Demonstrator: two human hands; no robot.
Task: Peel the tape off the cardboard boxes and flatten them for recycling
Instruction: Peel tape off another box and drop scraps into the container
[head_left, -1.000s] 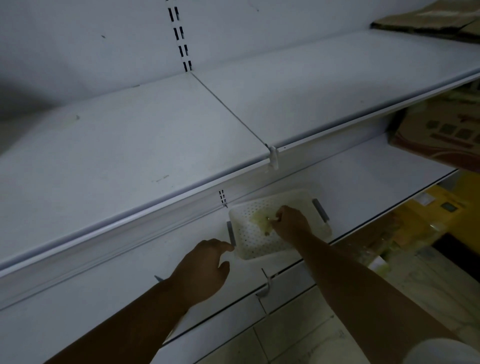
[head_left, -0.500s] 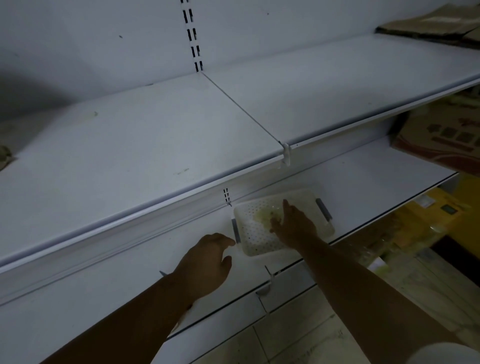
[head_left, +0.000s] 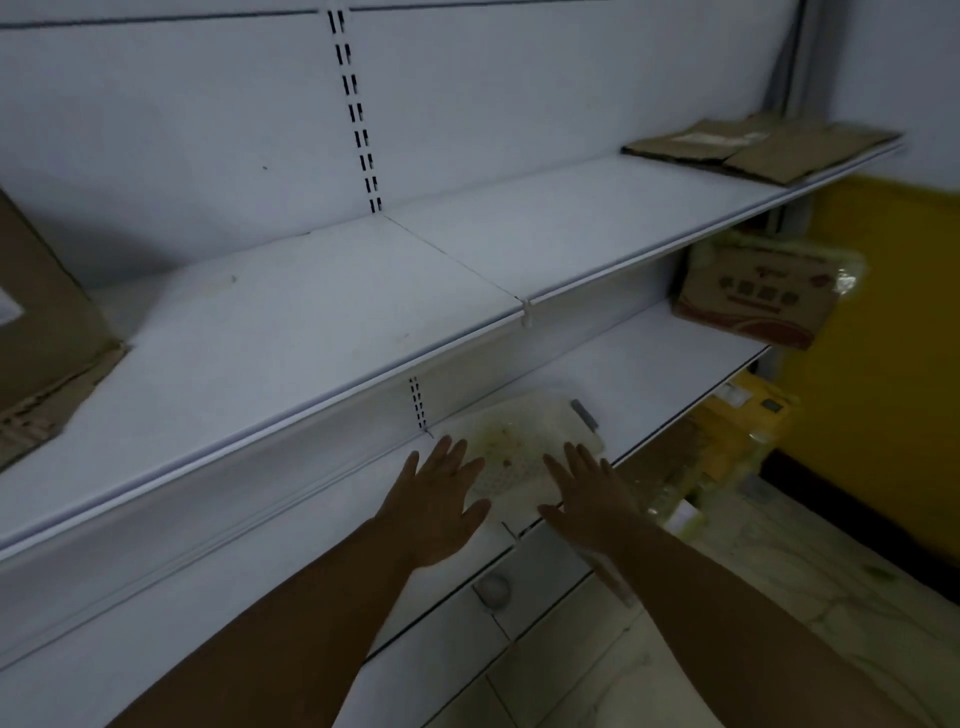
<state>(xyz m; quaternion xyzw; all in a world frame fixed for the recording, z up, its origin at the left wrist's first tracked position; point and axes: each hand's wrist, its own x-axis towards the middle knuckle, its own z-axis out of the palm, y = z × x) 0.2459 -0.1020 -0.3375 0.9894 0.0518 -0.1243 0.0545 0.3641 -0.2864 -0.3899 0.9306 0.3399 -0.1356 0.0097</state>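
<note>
Dim, even light is recorded, with a bluish cast on the shelving (head_left: 311, 322). A shadow is seen on the back panel (head_left: 130, 182) at 9 o'clock. The printed box (head_left: 753, 296) at 3 o'clock is smeared by blur. Shelf edges are bowed toward the borders.

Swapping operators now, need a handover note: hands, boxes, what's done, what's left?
Left hand and right hand: both open, holding nothing, fingers straight at the white basket on the lower shelf; pale scraps, likely tape, lie in it.
Done: flattened cardboard on the upper shelf, far right.
Left: brown box at the upper shelf's left end and printed box on the lower shelf look unflattened.
</note>
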